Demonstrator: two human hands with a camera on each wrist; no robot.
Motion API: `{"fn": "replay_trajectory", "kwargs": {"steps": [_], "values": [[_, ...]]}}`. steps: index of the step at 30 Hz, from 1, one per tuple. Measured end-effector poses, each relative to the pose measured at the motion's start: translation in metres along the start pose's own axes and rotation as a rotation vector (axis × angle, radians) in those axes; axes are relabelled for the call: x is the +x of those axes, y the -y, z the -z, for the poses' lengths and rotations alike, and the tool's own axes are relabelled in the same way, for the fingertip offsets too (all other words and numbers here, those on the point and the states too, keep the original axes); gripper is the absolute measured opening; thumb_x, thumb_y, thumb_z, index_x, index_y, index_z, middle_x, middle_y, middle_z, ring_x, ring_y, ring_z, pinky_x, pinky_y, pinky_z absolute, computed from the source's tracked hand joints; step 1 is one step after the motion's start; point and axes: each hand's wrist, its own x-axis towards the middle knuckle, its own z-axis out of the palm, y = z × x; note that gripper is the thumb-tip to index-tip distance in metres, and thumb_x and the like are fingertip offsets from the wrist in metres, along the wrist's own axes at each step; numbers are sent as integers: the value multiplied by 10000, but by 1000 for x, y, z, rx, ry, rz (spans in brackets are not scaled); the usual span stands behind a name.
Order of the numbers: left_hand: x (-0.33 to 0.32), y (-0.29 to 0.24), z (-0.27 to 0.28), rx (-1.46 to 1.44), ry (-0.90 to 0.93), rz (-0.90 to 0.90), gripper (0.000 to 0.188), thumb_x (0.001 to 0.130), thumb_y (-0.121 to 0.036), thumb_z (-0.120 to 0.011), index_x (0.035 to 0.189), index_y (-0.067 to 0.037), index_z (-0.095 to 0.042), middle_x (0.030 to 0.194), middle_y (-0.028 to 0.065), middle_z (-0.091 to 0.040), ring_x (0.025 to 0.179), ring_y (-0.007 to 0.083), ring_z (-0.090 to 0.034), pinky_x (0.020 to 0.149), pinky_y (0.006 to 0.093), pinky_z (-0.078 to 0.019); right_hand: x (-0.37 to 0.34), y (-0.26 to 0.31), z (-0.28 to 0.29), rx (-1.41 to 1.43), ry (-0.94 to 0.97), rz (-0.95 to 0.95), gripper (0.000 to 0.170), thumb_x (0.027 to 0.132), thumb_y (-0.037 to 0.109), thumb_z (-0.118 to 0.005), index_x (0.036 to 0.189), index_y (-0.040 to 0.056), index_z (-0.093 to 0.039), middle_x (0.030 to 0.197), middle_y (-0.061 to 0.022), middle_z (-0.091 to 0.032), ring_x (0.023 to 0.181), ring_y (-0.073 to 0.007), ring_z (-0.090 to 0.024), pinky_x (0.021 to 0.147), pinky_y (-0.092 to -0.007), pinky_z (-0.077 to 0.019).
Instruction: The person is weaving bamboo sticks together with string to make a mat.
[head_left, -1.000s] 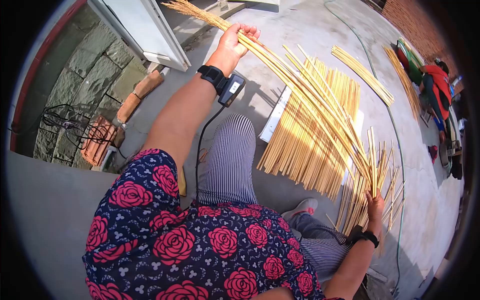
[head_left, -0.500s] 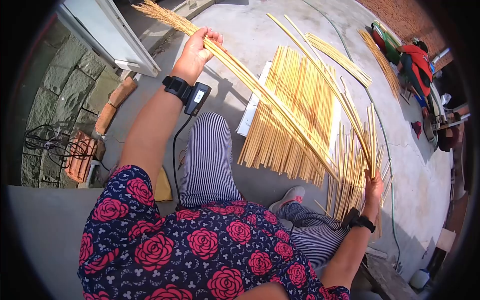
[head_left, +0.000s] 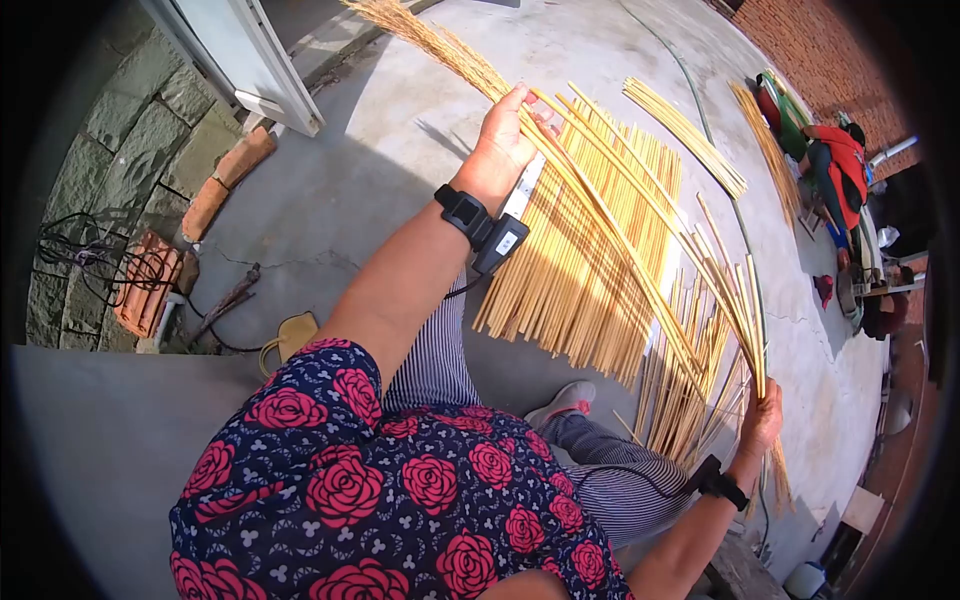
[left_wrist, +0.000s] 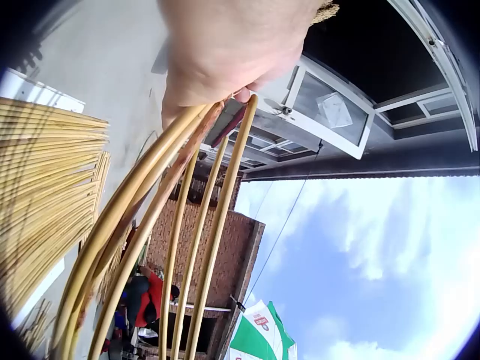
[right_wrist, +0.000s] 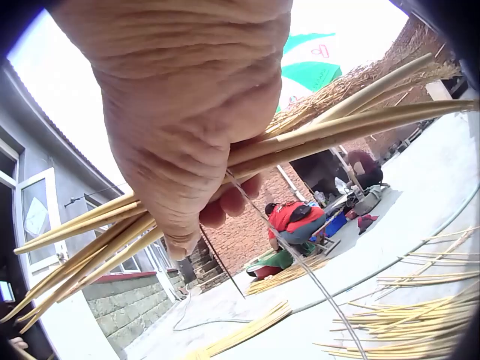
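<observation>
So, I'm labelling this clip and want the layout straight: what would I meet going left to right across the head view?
Ridged orange tiles → yellow object on the ground → left hand → small bundle of stalks → right hand → person in red.

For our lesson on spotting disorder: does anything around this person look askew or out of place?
Yes. The loose stalks near the right leg lie at mixed angles, unlike the neat row beside them. At far left, a black cable lies tangled, not coiled.
</observation>
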Motion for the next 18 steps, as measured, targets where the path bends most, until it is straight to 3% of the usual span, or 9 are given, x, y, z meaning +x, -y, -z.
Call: {"fn": "replay_trajectory", "kwargs": {"steps": [2,5,6,9,10,14,18], "values": [[5,-5,7,-12,74,-27,217,907,-275,-558,846,-71,-518,1184,125,-499,1075,402,-469,892,621,-392,0,-8,4,-17,-2,-5,142,860,155,-582,996,113,-575,911,-138,-575,825,-372,-560,684,-435,-453],[12,-3,12,102,-16,-5,213,907,-266,-560,847,-62,-535,1224,146,-485,1066,390,-480,860,628,-418,-3,-15,18,-6,-36,61,145,852,127,-585,995,108,-575,904,-136,-569,815,-361,-562,679,-426,-454],[9,0,12,52,52,-16,216,905,-256,-562,822,-58,-537,1232,168,-496,1046,372,-496,825,597,-453,-4,-7,25,-72,-29,57,149,846,107,-588,994,101,-574,898,-129,-568,806,-349,-564,673,-419,-455],[13,1,12,132,171,-34,216,903,-253,-565,828,-52,-538,1208,203,-518,1040,370,-506,830,561,-467,-7,-10,34,-127,-41,77,158,842,101,-593,1000,100,-579,891,-120,-568,796,-341,-567,671,-409,-458],[15,3,13,131,190,-19,233,908,-244,-557,805,-36,-535,1185,252,-531,1109,388,-497,883,536,-464,-5,-9,36,-107,-45,97,159,843,100,-593,1001,101,-580,889,-119,-568,793,-341,-567,670,-407,-459],[11,8,7,96,266,27,242,913,-214,-546,808,3,-531,1162,294,-531,1154,428,-498,955,531,-441,-3,-6,45,-99,-2,117,159,849,100,-593,1007,105,-584,888,-116,-568,788,-342,-570,666,-401,-462],[-21,28,-18,139,262,135,222,914,-193,-550,806,2,-548,1097,288,-569,1105,402,-542,944,494,-468,18,20,48,-100,50,153,149,865,173,-598,997,109,-571,900,-109,-577,812,-349,-579,670,-410,-468]]}}
